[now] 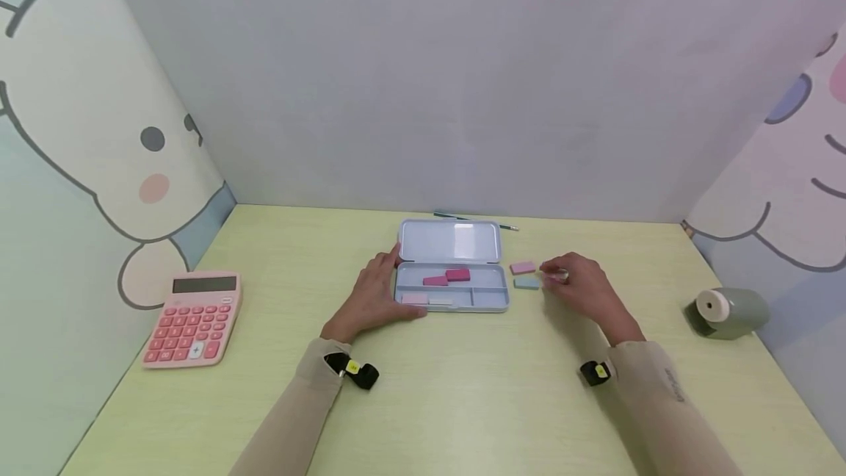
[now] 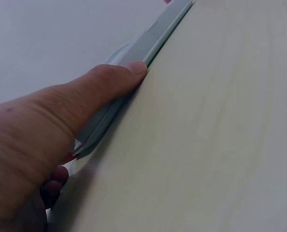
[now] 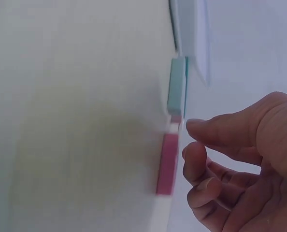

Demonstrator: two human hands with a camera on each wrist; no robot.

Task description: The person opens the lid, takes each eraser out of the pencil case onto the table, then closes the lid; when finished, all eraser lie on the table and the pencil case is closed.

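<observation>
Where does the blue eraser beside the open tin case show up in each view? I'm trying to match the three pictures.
Head: the blue eraser lies on the table just right of the tin case, by the right hand.
Left wrist: not in it; only the case's edge shows.
Right wrist: upper middle, seen edge-on, above a pink eraser.
Shared landmark: the tin case.

— What do you see on your left side of the table?

— You see a pink calculator (image 1: 193,319) near the left edge of the pale green table (image 1: 463,402). It lies flat, with its screen at the far end.

— And on your right?

— You see a green pencil sharpener (image 1: 727,311) lying on its side near the right edge. Its round cream end faces you.

— Anything at the back?

— A thin pencil (image 1: 476,221) lies by the back wall. Cartoon animal pictures (image 1: 86,138) cover the side walls.
</observation>
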